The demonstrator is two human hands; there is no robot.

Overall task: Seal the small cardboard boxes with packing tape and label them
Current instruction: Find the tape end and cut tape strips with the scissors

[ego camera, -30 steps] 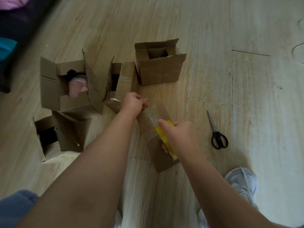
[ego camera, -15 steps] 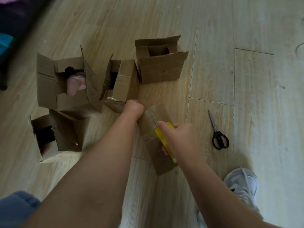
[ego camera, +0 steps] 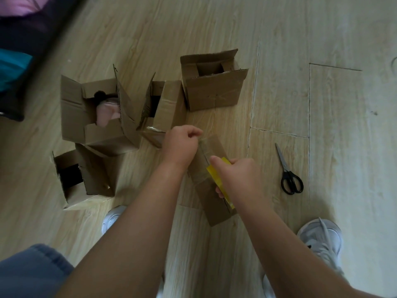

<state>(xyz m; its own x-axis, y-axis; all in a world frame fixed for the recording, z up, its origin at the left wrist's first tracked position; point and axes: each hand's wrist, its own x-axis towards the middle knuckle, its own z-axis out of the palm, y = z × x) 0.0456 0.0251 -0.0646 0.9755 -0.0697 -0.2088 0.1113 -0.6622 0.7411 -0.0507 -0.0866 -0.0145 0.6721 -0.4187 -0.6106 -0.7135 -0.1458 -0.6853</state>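
Head view: left of the scissors (ego camera: 290, 177), the small box (ego camera: 217, 211) lay on the floor. The left hand (ego camera: 182, 145) pinched the tape strip (ego camera: 206, 144), and the right hand (ego camera: 238, 179) clasped the yellow tape roll (ego camera: 219, 179). The light, stiff cardboard would probably slide, so it was best steadied at its edges.

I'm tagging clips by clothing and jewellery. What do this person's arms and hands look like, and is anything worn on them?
Both arms are bare as far as the frame shows: no sleeve covers the left arm or the right arm. The left hand and the right hand wear no gloves. No watch, bracelet or ring shows on the wrists or the visible fingers, though blur softens fine detail.
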